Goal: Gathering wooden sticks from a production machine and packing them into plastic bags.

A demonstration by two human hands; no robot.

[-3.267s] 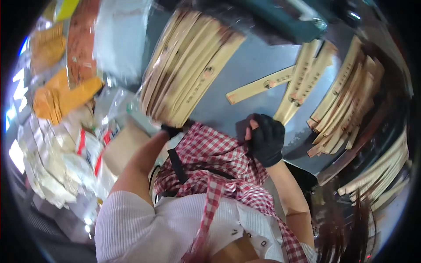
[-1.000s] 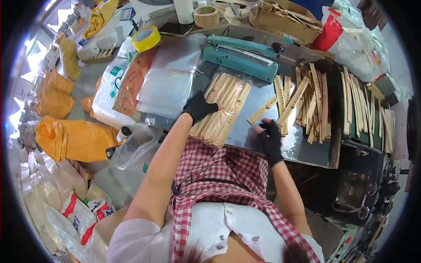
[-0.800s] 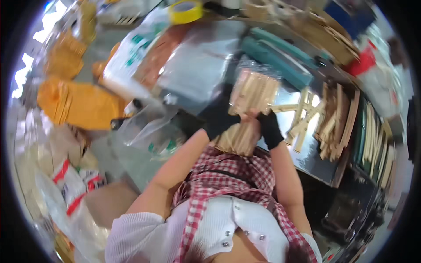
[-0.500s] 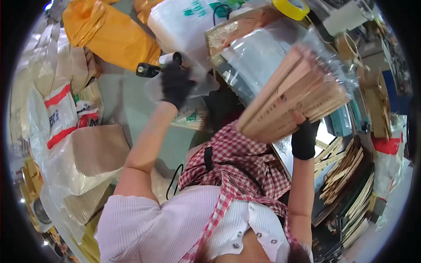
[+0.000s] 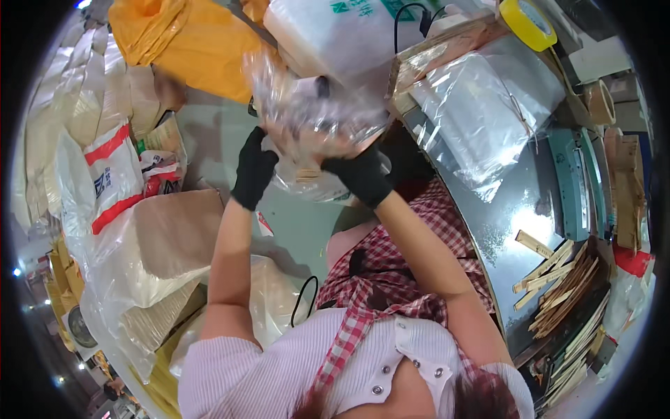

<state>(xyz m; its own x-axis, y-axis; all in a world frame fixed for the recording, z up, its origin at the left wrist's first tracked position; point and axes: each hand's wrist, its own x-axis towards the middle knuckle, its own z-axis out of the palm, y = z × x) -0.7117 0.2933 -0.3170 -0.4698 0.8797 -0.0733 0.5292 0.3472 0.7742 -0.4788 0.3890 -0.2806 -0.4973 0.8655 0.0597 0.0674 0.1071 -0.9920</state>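
Both arms being extended forward, left hand [image 5: 254, 170] being held gloved and half-curled, right hand [image 5: 361, 177] being kept closed, gloved.

One head-worn fisheye looks steeply down, close over the person's chest and forearms.

worktop [image 5: 513, 230], shiny metal, on my right. on it i log: a pile of clear plastic bags [image 5: 481, 119]; a teal sealing machine [image 5: 576, 185] just beyond them; loose wooden slats [image 5: 551, 269] near the edge, more stacked further right. yellow tape roll [image 5: 528, 14] at the top, a cardboard tape core [image 5: 600, 101] near it. left side, on the floor: orange bags [image 5: 188, 42], a white sack with red stripes [image 5: 112, 178], brown paper parcels in clear wrap [image 5: 164, 244].
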